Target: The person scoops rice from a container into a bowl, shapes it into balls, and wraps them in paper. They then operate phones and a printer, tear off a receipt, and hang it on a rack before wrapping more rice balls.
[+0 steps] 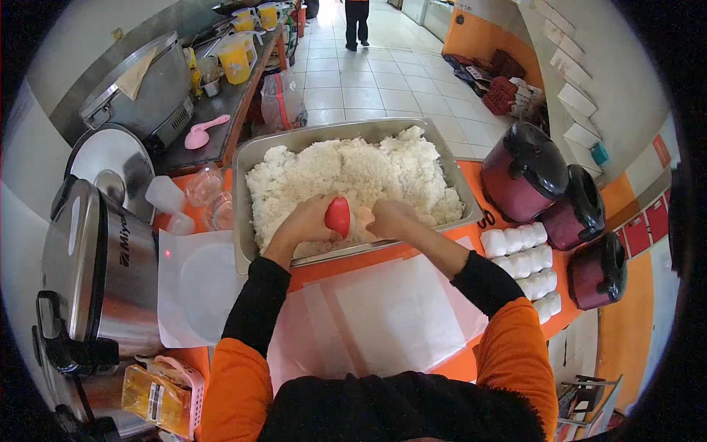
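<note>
At the near edge of the tray (241, 210) a red scoop (338, 216) is gripped in the left hand (305, 222) while rice (353, 171) is pressed beside it by the right hand (390, 218), fingers together; packing is best done firmly and kept over the tray.

- The left hand (305, 221) grips a red scoop (338, 216) over the near edge of the metal tray (254, 158).
- The right hand (390, 217) rests on the white rice (353, 173), just beside the scoop.
- Wrapped white packs (523, 258) lie at the right on the orange desk (346, 267).
</note>
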### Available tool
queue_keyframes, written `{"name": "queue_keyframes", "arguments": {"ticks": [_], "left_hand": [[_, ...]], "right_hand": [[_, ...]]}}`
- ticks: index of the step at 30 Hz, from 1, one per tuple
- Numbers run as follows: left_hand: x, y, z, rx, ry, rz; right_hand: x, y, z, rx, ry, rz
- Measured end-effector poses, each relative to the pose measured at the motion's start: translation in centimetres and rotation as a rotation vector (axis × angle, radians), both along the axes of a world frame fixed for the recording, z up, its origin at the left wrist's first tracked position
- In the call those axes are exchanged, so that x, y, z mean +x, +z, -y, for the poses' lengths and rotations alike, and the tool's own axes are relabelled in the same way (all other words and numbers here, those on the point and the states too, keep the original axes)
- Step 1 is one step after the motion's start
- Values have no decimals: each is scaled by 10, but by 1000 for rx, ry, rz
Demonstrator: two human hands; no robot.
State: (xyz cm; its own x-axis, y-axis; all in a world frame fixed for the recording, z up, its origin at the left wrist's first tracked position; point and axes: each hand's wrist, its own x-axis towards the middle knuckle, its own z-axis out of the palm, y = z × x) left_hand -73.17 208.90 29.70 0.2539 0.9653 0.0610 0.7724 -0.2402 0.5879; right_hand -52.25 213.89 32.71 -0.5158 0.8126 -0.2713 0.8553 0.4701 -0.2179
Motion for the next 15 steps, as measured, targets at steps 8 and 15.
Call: {"name": "queue_keyframes", "arguments": {"ticks": [8,15], "left_hand": [[4,5,5,47,93,-3],[-4,-9,31,471,496,388]], "right_hand": [[-15,41,43,114,77,6],[21,82,23,350,-1,-170]]}}
